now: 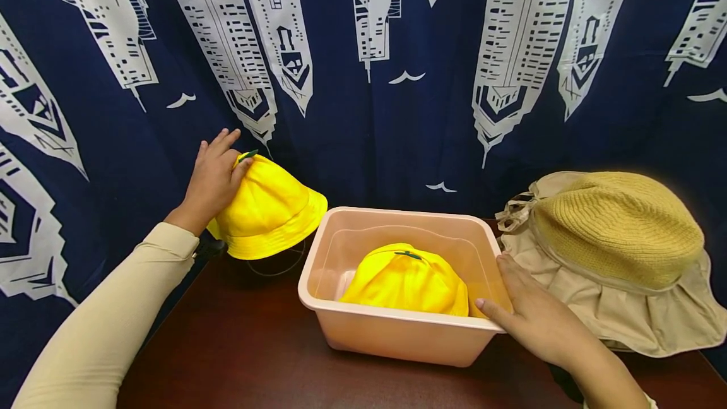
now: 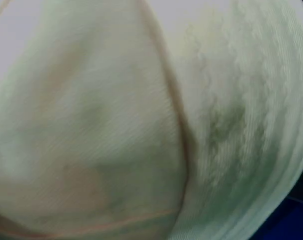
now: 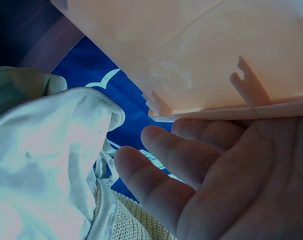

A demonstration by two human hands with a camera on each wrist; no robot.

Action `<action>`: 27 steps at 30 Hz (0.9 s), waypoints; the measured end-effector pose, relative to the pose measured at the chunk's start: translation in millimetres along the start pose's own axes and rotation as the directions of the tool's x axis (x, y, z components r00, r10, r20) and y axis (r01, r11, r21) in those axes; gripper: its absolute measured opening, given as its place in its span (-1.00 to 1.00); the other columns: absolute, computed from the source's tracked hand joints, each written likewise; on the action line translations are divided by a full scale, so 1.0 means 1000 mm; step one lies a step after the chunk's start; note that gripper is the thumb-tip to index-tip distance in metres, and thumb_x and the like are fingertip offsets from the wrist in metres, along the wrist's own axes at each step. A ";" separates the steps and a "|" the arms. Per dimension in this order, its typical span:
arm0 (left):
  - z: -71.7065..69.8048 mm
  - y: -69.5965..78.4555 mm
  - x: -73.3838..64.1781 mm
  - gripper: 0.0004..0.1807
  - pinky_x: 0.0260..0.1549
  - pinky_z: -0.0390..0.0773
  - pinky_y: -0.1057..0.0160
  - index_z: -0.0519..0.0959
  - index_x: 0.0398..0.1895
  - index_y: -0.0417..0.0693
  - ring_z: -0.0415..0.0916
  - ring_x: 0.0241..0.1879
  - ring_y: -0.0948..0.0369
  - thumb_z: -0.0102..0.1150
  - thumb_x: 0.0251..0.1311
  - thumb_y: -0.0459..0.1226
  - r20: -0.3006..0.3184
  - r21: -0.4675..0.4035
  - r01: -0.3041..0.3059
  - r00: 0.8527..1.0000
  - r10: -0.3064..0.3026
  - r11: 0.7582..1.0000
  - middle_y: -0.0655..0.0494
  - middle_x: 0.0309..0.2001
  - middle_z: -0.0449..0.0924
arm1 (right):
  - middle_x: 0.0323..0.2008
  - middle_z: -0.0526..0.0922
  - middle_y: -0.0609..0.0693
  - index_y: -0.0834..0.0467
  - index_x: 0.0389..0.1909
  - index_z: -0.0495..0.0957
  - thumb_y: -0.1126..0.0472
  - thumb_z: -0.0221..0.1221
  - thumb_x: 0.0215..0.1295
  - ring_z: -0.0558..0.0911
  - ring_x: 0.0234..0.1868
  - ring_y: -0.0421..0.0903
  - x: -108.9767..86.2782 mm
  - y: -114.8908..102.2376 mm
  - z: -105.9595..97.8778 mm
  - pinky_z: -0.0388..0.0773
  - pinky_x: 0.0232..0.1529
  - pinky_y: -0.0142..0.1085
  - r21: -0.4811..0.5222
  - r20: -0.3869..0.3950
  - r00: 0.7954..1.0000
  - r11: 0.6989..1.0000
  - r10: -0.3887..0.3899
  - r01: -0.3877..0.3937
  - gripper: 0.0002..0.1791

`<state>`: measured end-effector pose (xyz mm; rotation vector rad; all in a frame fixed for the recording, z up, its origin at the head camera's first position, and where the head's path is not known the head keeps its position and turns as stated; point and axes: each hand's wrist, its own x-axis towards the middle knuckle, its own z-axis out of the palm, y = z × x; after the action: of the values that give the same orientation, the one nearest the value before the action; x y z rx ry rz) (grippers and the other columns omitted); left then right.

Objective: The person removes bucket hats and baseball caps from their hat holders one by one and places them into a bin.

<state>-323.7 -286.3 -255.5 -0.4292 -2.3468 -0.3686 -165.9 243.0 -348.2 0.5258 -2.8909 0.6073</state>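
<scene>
At the left, a yellow bucket hat [image 1: 267,213] with a small green leaf-like tab on top sits tilted above a thin wire hoop [image 1: 281,264]. My left hand [image 1: 212,172] touches its crown, thumb by the tab and the other fingers extended. Blurred hat fabric [image 2: 91,115] fills the left wrist view. In the middle stands a pale pink plastic bin [image 1: 397,336] holding another yellow hat [image 1: 406,283], also with a green tab. My right hand [image 1: 531,311] holds the bin's right front corner, thumb over the rim and fingers along the outside [image 3: 176,155].
To the right, a tan straw-knit hat [image 1: 619,226] lies on a beige wide-brimmed cloth hat [image 1: 653,320], close to my right hand. A dark blue curtain [image 1: 369,144] with white building prints hangs behind the brown wooden table [image 1: 244,346].
</scene>
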 end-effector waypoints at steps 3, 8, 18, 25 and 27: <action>0.000 0.003 0.002 -0.64 0.45 -0.15 -0.16 0.60 -0.18 -0.44 0.06 0.49 -0.06 0.04 0.46 -0.21 -0.029 -0.020 0.020 0.999 -0.020 1.000 -0.19 0.41 0.31 | 0.49 -0.02 0.41 0.45 0.50 -0.06 -0.25 0.06 0.41 0.12 0.43 0.41 0.001 0.001 -0.001 0.15 0.29 0.33 0.003 -0.007 1.000 1.000 -0.003 0.003 0.02; -0.003 0.006 0.004 -0.62 0.45 -0.14 -0.17 0.59 -0.19 -0.44 0.06 0.48 -0.06 0.02 0.48 -0.19 -0.045 -0.016 0.048 0.998 -0.048 0.999 -0.21 0.37 0.35 | 0.49 -0.01 0.42 0.43 0.50 -0.05 -0.25 0.06 0.41 0.13 0.43 0.41 0.001 0.002 -0.001 0.16 0.28 0.34 0.010 -0.019 1.000 1.000 -0.005 0.006 0.01; -0.007 0.014 -0.002 -0.59 0.45 -0.26 -0.16 0.62 -0.04 -0.39 -0.11 0.54 0.01 0.01 0.48 -0.15 -0.009 0.058 0.009 1.000 -0.009 0.998 -0.15 0.45 0.23 | 0.50 0.00 0.39 0.42 0.51 -0.04 -0.28 0.05 0.40 0.14 0.44 0.37 -0.002 0.002 0.001 0.19 0.27 0.32 0.000 -0.018 1.000 1.000 0.008 -0.008 0.02; -0.001 0.012 -0.005 -0.56 0.44 -0.28 -0.20 0.57 0.12 -0.36 -0.15 0.54 -0.04 -0.02 0.50 -0.14 0.043 -0.031 0.055 0.998 -0.053 0.998 -0.20 0.47 0.16 | 0.48 0.03 0.41 0.43 0.50 -0.01 -0.26 0.07 0.40 0.15 0.43 0.38 -0.001 0.001 0.000 0.19 0.27 0.32 0.023 -0.026 1.000 1.000 -0.001 0.002 0.01; 0.001 0.011 -0.007 -0.55 0.43 -0.27 -0.23 0.55 0.15 -0.36 -0.13 0.53 -0.06 -0.05 0.51 -0.13 0.064 -0.076 0.073 0.996 -0.068 0.994 -0.22 0.46 0.18 | 0.48 0.03 0.41 0.43 0.50 -0.02 -0.26 0.06 0.40 0.15 0.43 0.38 -0.001 0.001 0.001 0.19 0.27 0.33 0.024 -0.023 1.000 1.000 0.001 0.000 0.01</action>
<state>-315.0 -277.2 -259.1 -0.4011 -2.4178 -0.4885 -165.4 243.7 -349.2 0.5174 -2.8653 0.6449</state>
